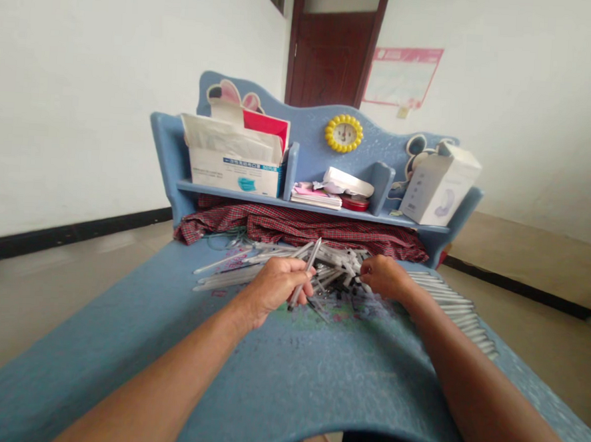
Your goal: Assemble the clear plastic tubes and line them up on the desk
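Observation:
My left hand (pixel 282 285) is closed around a clear pen barrel (pixel 306 270), which tilts upward with its tip pointing away from me. To the right, my right hand (pixel 383 276) has its fingers pinched together at the edge of a loose heap of pen parts (pixel 340 264). Whatever those fingers may hold is too small to make out. The heap mixes clear tubes, dark pieces and whitish bits. Left of it lie several long thin tubes (pixel 226 280), beside my left hand. A row of pens (pixel 455 307) is laid out side by side beyond my right forearm.
The blue desk (pixel 286 380) has a curved front edge. Along its back lie a red checked cloth (pixel 325 229) and a shelf holding a mask box (pixel 236 167), a white box (pixel 440 186), papers (pixel 317 197) and a red tin (pixel 355 203). A yellow clock (pixel 343 133) is on the backboard.

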A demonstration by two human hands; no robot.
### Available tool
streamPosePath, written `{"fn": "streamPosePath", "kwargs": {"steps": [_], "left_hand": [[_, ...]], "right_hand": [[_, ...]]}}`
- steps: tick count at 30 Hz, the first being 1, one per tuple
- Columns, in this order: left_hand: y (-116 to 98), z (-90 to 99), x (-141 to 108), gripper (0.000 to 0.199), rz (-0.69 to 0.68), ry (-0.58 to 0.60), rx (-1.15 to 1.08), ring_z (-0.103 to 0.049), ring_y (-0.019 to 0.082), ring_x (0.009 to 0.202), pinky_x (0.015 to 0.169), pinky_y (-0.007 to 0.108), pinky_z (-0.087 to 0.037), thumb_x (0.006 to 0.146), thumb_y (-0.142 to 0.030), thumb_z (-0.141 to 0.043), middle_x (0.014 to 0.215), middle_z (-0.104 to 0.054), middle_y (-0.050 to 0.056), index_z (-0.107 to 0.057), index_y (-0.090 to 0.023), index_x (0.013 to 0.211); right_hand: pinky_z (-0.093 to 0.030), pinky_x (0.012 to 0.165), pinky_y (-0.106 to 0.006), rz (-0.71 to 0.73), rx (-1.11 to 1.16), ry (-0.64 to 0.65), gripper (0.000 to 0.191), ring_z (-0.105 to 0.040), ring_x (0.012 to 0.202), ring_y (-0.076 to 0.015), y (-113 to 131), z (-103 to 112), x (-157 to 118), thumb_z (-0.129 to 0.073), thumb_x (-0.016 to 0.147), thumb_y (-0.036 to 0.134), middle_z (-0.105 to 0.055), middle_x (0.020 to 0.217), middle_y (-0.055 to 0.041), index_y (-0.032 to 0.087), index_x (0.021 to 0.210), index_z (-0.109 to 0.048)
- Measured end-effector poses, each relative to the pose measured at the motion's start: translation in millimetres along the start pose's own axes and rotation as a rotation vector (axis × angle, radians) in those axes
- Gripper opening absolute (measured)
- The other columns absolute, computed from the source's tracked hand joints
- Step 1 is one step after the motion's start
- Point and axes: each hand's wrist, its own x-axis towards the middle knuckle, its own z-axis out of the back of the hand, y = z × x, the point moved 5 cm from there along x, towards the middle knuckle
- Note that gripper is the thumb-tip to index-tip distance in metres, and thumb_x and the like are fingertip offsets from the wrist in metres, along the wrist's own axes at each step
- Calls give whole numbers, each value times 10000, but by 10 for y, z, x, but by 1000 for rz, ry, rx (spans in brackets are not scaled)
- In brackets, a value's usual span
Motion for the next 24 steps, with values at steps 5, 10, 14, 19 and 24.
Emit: {"fn": "streamPosePath", "kwargs": {"steps": [5,10,14,19,24], "left_hand": [[29,-13,-3,209,12,37,74,-509,94,418,417,199,-346,712,-296,-522,591,-631,62,-567,-131,593],[7,-26,-14,169,23,42,95,-497,94,418,414,199,-339,702,-264,-505,586,-623,51,-572,-135,615],[-20,-43,-32,173,22,38,133,-485,96,414,421,203,-337,693,-256,-500,527,-591,32,-570,-135,590],[30,-67,-28,203,27,72,184,-476,92,420,433,202,-335,702,-278,-490,491,-558,13,-564,-135,579],[79,-104,-20,203,53,114,229,-474,90,432,438,203,-333,699,-271,-473,511,-548,5,-547,-137,566]], "right_hand": [[-351,504,-206,3,6,7,150,-562,519,-126,-18,-24,0,-523,715,257,-618,567,-20,195,731,-660],[-351,519,-210,37,-10,14,159,-573,561,-130,53,-78,4,-513,721,250,-642,645,-35,200,750,-662],[-382,603,-227,27,-57,-57,197,-608,712,-168,112,-88,5,-494,754,272,-665,772,-71,194,834,-656],[-412,684,-294,-52,-156,-164,325,-610,853,-234,156,-154,10,-443,803,397,-665,882,-114,213,1017,-604],[-407,668,-296,-44,-197,-181,303,-616,829,-240,204,-240,42,-462,795,372,-667,863,-123,191,994,-602]]}}
